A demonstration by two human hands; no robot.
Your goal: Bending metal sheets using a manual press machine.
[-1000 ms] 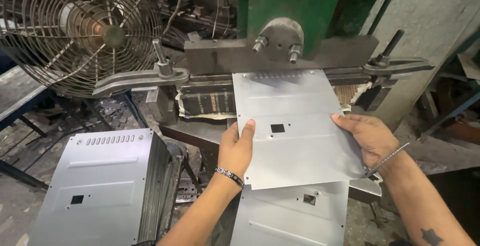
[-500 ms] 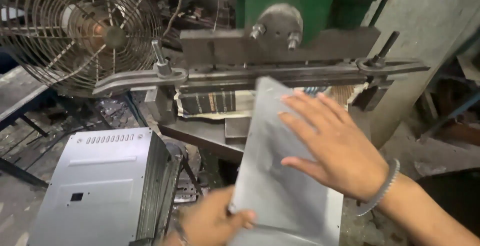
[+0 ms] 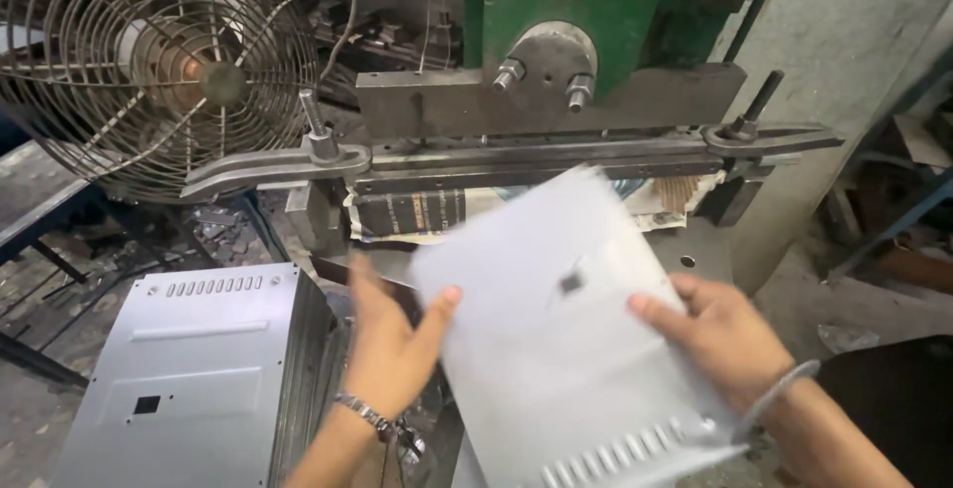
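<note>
Near the middle of the view, a pale grey sheet-metal panel (image 3: 566, 349) is held tilted between both hands, blurred by motion, with a small dark square cut-out at its centre and a row of slots along its near edge. On its left edge the left hand (image 3: 392, 344) presses with fingers spread and thumb against the sheet; the right hand (image 3: 720, 334) lies flat on its right side, fingers extended, so both hands are open against the panel and well apart from each other. Just beyond the panel stands a green press (image 3: 596, 11) with a dark steel bar (image 3: 556, 101) and two bolts; printed paper (image 3: 417, 212) lies under the bar, partly hidden by the panel. At the near left sits a stack of similar grey panels (image 3: 189, 369), cut off by the frame's lower edge. Far left stands a wire-caged fan (image 3: 159, 61), its left side cropped. Each wrist wears a bracelet.
</note>
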